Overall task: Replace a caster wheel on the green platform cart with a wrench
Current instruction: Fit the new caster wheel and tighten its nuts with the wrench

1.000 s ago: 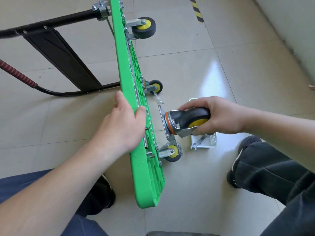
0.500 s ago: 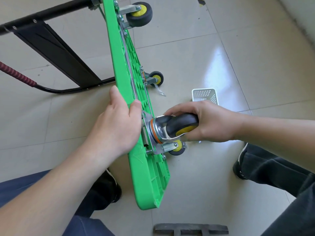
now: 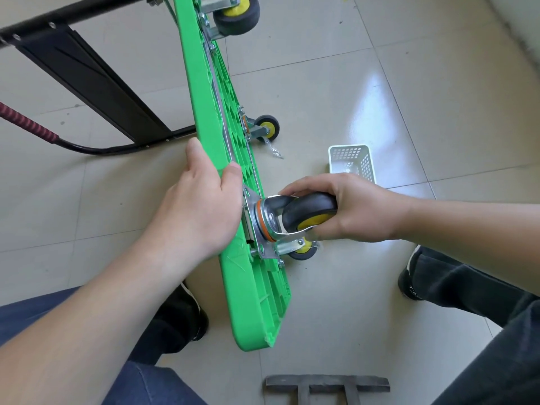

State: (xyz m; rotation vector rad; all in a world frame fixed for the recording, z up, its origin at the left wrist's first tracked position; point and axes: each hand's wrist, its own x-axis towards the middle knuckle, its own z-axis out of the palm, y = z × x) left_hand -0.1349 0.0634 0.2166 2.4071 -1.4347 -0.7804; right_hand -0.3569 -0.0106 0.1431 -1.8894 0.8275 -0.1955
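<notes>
Head cam: left hand gripping the cart edge, right hand wrapped around the caster — seat its plate flat on the bolts before wrenching.

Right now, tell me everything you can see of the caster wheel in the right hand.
The loose black rubber caster wheel with a yellow hub sits in a shiny metal fork under an orange-ringed swivel and a flat mounting plate. It lies sideways, its plate against the underside of the green plastic platform cart, which stands on its edge. The right hand grips the tyre; the left hand holds the cart's edge. No nuts are visible.
</notes>
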